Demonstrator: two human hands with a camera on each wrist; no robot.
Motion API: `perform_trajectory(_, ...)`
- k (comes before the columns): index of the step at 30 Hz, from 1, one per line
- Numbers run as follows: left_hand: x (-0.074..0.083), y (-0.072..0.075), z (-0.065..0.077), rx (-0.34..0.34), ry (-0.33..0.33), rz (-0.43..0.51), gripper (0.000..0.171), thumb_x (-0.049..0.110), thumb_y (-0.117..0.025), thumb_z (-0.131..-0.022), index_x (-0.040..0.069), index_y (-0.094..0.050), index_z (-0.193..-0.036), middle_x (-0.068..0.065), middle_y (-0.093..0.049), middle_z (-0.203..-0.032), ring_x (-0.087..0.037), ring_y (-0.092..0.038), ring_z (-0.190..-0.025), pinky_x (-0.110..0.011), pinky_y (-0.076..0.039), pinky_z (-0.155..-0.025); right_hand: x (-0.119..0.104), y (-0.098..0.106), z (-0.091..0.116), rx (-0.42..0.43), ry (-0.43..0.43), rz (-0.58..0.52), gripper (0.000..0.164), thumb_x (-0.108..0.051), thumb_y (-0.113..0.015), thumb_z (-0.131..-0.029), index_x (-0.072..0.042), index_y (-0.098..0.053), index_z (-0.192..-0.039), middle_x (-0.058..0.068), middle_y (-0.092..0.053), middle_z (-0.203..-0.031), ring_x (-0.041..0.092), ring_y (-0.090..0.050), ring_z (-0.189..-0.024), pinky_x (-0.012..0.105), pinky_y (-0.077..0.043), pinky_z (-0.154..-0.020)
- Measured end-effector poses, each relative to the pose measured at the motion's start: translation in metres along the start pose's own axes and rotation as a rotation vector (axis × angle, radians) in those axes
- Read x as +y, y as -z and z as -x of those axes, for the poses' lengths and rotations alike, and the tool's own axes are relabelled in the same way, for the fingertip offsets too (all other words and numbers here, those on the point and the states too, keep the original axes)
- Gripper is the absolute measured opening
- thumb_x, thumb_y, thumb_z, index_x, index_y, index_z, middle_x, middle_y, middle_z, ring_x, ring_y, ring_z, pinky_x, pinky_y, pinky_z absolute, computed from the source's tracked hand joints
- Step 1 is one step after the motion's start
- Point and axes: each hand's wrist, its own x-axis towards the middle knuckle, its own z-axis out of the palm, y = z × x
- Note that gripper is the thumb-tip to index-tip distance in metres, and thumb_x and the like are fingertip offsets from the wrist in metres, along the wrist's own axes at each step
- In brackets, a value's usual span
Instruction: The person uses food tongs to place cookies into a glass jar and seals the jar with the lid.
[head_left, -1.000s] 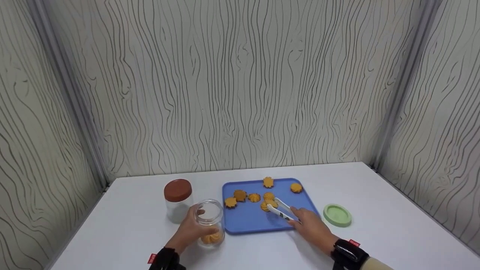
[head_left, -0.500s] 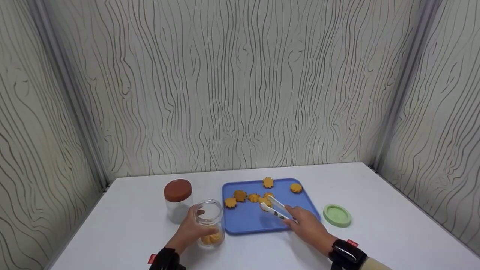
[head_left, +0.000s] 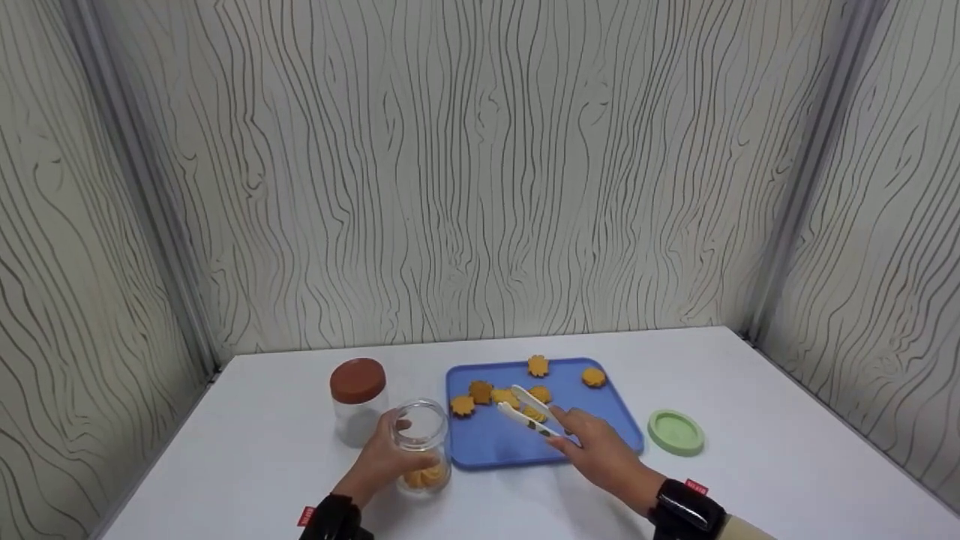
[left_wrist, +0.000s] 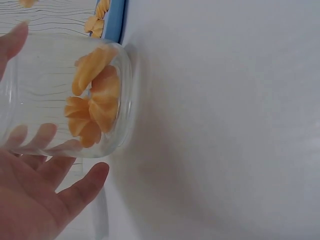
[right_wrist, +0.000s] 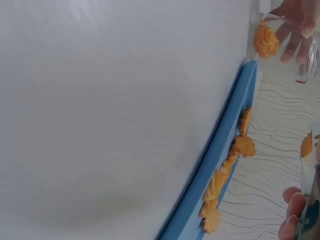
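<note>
My left hand (head_left: 381, 461) grips a clear jar (head_left: 424, 442) without a lid, thumb and fingers round its side. Several swirled cookies (left_wrist: 97, 95) lie at the bottom of the jar in the left wrist view. In my right hand (head_left: 604, 454) is a pair of white tongs (head_left: 531, 421) with a dark pattern on one arm. A cookie (right_wrist: 306, 145) sits between the tongs' tips, raised over the blue tray (head_left: 495, 450). Several more cookies (head_left: 463, 406) lie on that tray, and the tongs partly overlap some of them in the head view.
Behind my left hand stands a clear jar with a reddish-brown lid (head_left: 358, 381). A pale green round lid (head_left: 676, 433) lies right of the tray. The white table (head_left: 247, 442) ends at wood-grain patterned walls (head_left: 450, 187).
My right hand has moved left across the tray, and the tongs have lifted a cookie from the group there. My left hand and the jar have stayed put.
</note>
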Motion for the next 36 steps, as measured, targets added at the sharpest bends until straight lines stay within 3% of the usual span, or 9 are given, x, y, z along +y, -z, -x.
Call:
perform_trajectory(6, -0.001, 0.001, 0.0, 0.003, -0.003, 0.006, 0.101, 0.032, -0.088, -0.07, -0.003, -0.027, -0.143, -0.026, -0.044, -0.136, -0.041, -0.045, -0.122, -0.058, -0.038, -0.102, -0.017, -0.001, -0.005, 0.01, 0.096, -0.012, 0.053, -0.028, -0.059, -0.097, 0.006, -0.051, -0.135, 0.0, -0.059, -0.095, 0.015, -0.054, -0.081, 0.03, -0.047, -0.066)
perform_trajectory(13, -0.003, 0.002, 0.001, 0.003, -0.013, 0.019, 0.102, 0.03, -0.087, -0.071, -0.003, -0.024, -0.144, -0.027, -0.043, -0.136, -0.042, -0.045, -0.122, -0.057, -0.038, -0.102, -0.028, -0.007, -0.009, 0.014, 0.149, -0.043, 0.052, -0.027, -0.059, -0.097, 0.008, -0.05, -0.136, 0.014, -0.065, -0.109, 0.031, -0.064, -0.093, 0.035, -0.053, -0.071)
perform_trajectory(18, -0.002, 0.001, 0.001, 0.005, -0.008, 0.0, 0.103, 0.031, -0.088, -0.071, -0.003, -0.024, -0.145, -0.026, -0.043, -0.136, -0.042, -0.046, -0.122, -0.057, -0.039, -0.102, -0.039, -0.01, -0.014, -0.013, 0.15, -0.067, 0.052, -0.028, -0.058, -0.098, 0.006, -0.05, -0.137, 0.018, -0.064, -0.115, 0.03, -0.064, -0.096, 0.037, -0.054, -0.075)
perform_trajectory(26, 0.0, 0.001, 0.001, -0.018, 0.002, 0.018, 0.105, 0.032, -0.087, -0.071, -0.003, -0.022, -0.146, -0.027, -0.041, -0.138, -0.044, -0.044, -0.124, -0.059, -0.038, -0.102, -0.056, -0.016, -0.024, -0.044, 0.159, -0.08, 0.053, -0.03, -0.057, -0.098, 0.003, -0.05, -0.138, 0.01, -0.062, -0.106, 0.022, -0.058, -0.09, 0.03, -0.05, -0.071)
perform_trajectory(36, 0.0, 0.0, -0.001, -0.025, 0.019, 0.022, 0.102, 0.031, -0.087, -0.072, -0.001, -0.024, -0.145, -0.025, -0.042, -0.138, -0.041, -0.045, -0.122, -0.058, -0.039, -0.102, -0.069, -0.022, -0.033, -0.1, 0.133, -0.117, 0.054, -0.032, -0.058, -0.098, 0.0, -0.05, -0.14, 0.008, -0.063, -0.106, 0.018, -0.059, -0.091, 0.028, -0.052, -0.073)
